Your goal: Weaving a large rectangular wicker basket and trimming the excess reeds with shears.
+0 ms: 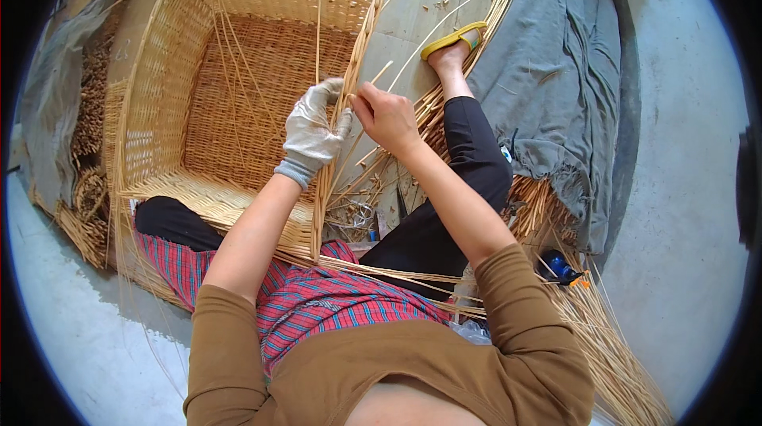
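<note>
A large rectangular wicker basket (163, 69) rests tilted against my legs, its open side toward me. My left hand (311, 131), in a whitish work glove, grips the basket's right rim, with fingers and thumb curled around the edge. Right beside it, my bare right hand (390, 118) pinches a thin willow strand (382, 73) at the same rim; a short end sticks out above the knuckles. Where the strand meets the weave is hidden by my fingers. Several long loose strands (318, 25) hang across the basket's opening.
A grey cloth (548, 77) covers bundled willow rods (536, 208) on the right. More rods (611, 346) lie at lower right near a small blue object (559, 267). Another covered bundle (91, 108) stands at left. My foot in a yellow slipper (454, 41) is beyond my right hand.
</note>
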Motion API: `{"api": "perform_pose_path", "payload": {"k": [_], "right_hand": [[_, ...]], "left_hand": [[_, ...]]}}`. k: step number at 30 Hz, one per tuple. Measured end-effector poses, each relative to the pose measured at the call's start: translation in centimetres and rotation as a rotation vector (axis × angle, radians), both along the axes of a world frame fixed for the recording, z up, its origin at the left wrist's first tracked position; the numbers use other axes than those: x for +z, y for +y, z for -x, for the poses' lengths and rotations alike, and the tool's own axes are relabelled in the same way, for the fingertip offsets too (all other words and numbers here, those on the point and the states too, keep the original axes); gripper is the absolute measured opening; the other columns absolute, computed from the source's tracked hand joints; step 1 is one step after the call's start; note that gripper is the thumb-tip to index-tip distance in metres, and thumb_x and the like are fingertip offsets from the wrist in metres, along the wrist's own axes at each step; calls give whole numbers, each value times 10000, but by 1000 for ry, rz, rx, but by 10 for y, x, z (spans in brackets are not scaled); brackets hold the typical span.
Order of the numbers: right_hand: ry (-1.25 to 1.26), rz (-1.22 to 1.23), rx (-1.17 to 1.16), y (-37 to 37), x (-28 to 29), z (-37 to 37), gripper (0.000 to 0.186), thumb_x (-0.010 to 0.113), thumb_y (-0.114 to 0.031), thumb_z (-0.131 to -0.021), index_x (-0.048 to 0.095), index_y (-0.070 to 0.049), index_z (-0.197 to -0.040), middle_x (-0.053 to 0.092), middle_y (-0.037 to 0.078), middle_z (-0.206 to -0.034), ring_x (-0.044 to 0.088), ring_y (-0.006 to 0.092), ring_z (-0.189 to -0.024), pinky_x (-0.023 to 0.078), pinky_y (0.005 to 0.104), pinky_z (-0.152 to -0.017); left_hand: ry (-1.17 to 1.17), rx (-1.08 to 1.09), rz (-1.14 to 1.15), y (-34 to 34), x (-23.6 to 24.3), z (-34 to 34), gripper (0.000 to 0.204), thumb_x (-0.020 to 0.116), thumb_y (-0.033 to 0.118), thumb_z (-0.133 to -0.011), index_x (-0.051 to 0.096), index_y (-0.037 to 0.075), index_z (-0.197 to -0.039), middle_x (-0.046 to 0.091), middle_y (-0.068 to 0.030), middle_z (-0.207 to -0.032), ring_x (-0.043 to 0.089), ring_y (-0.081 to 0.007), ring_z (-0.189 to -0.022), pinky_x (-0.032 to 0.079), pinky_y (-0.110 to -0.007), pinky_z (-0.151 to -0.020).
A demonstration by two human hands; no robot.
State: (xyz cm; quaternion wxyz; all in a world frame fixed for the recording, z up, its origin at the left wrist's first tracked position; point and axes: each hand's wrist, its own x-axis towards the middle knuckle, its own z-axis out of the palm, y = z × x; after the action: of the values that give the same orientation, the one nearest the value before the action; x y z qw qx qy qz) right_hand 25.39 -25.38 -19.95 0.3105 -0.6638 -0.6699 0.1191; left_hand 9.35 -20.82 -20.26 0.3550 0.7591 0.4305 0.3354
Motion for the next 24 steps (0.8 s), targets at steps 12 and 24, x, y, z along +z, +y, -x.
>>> {"api": "perform_pose_path", "payload": {"k": [12,24], "right_hand": [[886,23,-243,-15,-27,21,192,698,-186,-898,588,-54,-983,630,55,-705,661,155,-674,523,307,-580],[1560,339,-176,24,-42,20,441,798,-5,-756,514,-15,-1093,588,44,-924,626,151,-861,568,314,-783]], "left_hand": [[-54,-243,795,23,35,-8,129,604,42,-947,627,86,-1066,568,37,-729,484,-49,-547,438,-226,-453],[191,-153,278,39,36,5,46,622,46,-913,625,26,-954,659,-52,-812,589,-110,-708,495,-266,-673]]}}
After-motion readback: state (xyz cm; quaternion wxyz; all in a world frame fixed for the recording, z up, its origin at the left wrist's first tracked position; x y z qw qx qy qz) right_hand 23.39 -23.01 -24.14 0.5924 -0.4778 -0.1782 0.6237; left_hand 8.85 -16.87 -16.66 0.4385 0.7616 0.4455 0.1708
